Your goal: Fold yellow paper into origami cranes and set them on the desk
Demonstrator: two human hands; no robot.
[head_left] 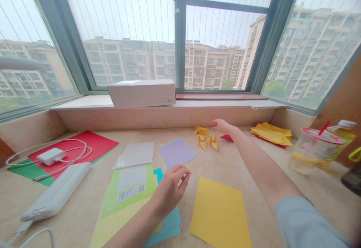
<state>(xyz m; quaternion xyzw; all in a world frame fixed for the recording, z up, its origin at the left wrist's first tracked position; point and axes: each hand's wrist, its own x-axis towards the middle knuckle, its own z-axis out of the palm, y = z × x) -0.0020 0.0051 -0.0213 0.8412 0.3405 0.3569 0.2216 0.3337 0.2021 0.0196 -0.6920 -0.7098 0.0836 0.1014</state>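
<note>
My left hand (174, 184) hovers over the papers at the middle of the counter, fingers curled and thumb tip against them, with nothing visible in the pinch. Beneath it are a blue sheet (169, 221) and a green printed packet (131, 187). My right hand (221, 125) reaches to the back wall, its fingers loosely bent and apart from anything I can see. Just left of it are small folded yellow-orange paper figures (213, 141). A red paper piece (226, 138) lies below that hand, partly covered by the forearm. One large yellow sheet (220, 212) lies between my arms.
Left: red paper (98, 144), a white charger (51, 156) with cable, and a white power bank (58, 191). Centre: purple paper (177, 154). Right: stacked yellow papers (270, 133), a plastic cup (306, 154) with straw, and a bottle (345, 129). A white box (142, 94) sits on the ledge.
</note>
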